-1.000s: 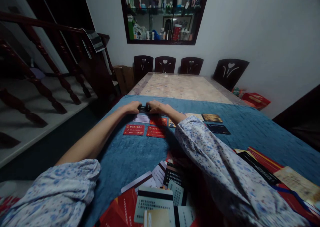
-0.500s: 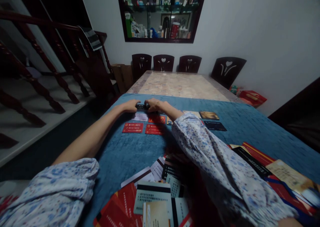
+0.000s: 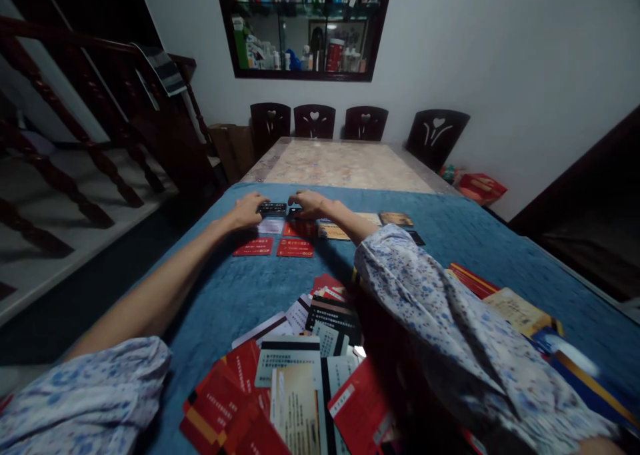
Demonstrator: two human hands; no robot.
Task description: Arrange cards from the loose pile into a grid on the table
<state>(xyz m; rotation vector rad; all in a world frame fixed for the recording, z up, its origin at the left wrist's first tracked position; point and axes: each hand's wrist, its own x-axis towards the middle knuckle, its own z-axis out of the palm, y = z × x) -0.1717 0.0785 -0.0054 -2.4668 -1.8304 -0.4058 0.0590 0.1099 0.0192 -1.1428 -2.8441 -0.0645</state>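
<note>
Two black cards lie side by side in the back row on the blue cloth (image 3: 210, 291). My left hand (image 3: 249, 210) has its thumb and forefinger closed around the left end of the left black card (image 3: 274, 209). My right hand (image 3: 313, 203) is over the other black card (image 3: 296, 211), thumb and finger at its left end; the palm hides the rest. In front of them are a pale lilac card (image 3: 271, 226) and a partly shaded red card (image 3: 299, 228). Closer still are two red cards, the left one (image 3: 253, 247) and the right one (image 3: 295, 248).
A loose heap of cards, with a pale green card (image 3: 290, 351) on it, spreads in front of me. More cards, including a tan one (image 3: 520, 310), lie at the right. A brown-patterned card (image 3: 397, 219) is beyond my right forearm. Chairs (image 3: 315, 120) stand behind the table.
My hands have moved slightly apart, showing more of the left black card and a gap between the two black cards. The whole view has shifted a little.
</note>
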